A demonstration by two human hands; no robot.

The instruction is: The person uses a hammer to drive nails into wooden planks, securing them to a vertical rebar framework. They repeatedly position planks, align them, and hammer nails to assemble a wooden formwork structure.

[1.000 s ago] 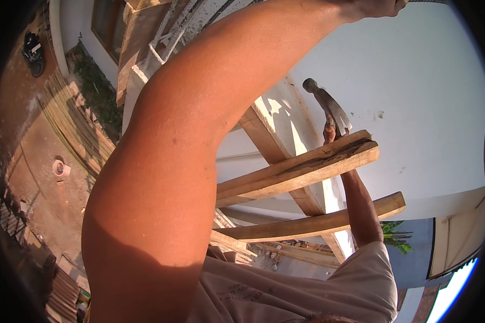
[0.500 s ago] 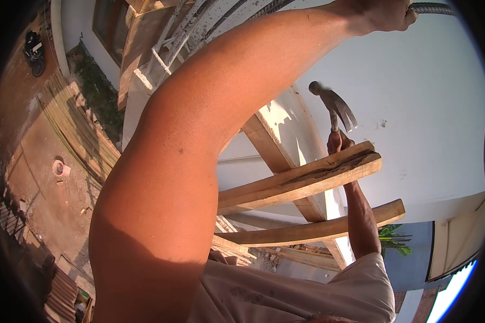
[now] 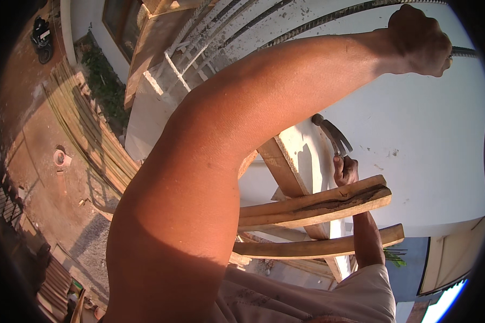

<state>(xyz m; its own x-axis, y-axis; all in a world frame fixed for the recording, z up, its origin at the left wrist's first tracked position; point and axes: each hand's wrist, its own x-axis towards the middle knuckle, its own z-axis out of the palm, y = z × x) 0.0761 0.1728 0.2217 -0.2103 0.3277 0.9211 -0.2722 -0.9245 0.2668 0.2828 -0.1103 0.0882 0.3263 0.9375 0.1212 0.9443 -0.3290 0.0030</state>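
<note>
My left arm crosses the view close up, from the lower left toward the upper right. At its end, my left hand (image 3: 420, 46) is closed in a fist around a ribbed steel reinforcing bar (image 3: 464, 51), which sticks out past the fist. My right hand (image 3: 346, 171) grips the handle of a claw hammer (image 3: 334, 134), head up, beside a pale wall. Two timber pieces lie in front of my right forearm: an upper one (image 3: 320, 207) with a split, dark end, and a lower one (image 3: 318, 247). My left forearm hides part of the boards behind it.
More ribbed bars (image 3: 307, 27) run along the top. A wooden formwork board (image 3: 285, 167) slants behind the timbers. Far below on the left are a motorcycle (image 3: 41, 39), stacked long poles (image 3: 78, 113) and a round pinkish container (image 3: 60, 157). A white wall (image 3: 425, 124) stands at right.
The view has shifted; the timbers, hammer and both hands sit lower in it. My left fist, still on the bar, now shows whole. The hammer stays in my right hand.
</note>
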